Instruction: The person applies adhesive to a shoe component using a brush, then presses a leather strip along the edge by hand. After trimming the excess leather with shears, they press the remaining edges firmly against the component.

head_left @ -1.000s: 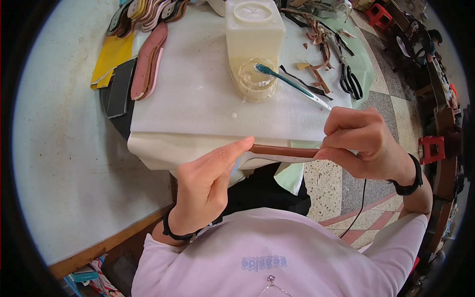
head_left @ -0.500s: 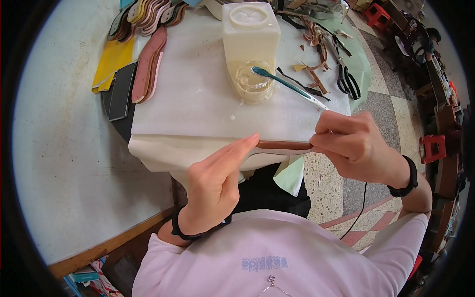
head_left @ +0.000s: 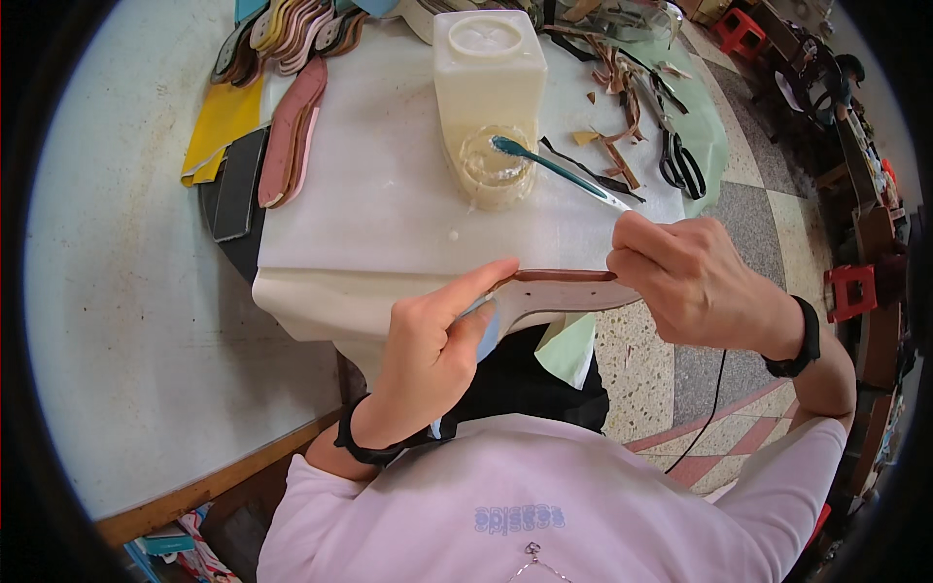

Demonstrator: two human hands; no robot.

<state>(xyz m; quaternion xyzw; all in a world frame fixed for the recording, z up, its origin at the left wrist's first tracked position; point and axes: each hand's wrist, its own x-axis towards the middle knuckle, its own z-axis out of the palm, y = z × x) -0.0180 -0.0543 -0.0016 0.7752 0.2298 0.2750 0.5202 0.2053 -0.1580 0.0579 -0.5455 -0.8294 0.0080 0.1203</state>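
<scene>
A curved, flat leather strip (head_left: 573, 294) with a brown edge and a pale face dotted with small dark holes is stretched between my hands. My left hand (head_left: 432, 335) grips its left end, forefinger laid along the top edge; a light blue patch shows beside the thumb. At the other end, the fingers of my right hand (head_left: 680, 277) are closed in a pinch. Just beyond them, a green and white toothbrush (head_left: 569, 175) leans with its head over a translucent glue pot (head_left: 494, 189). Whether its handle end touches my right hand, I cannot tell.
Behind the pot stands a whitish square plastic jug (head_left: 489, 83). Pink leather pieces (head_left: 290, 136) lie stacked on the left, near a yellow sheet (head_left: 224, 126) and a dark slab (head_left: 240, 185). Black-handled scissors (head_left: 683, 165) and leather scraps (head_left: 622, 107) are at the right.
The leather strip has tilted, so more of its pale, holed face shows. Both hands have turned slightly with it. The blue patch by my left thumb has come into sight.
</scene>
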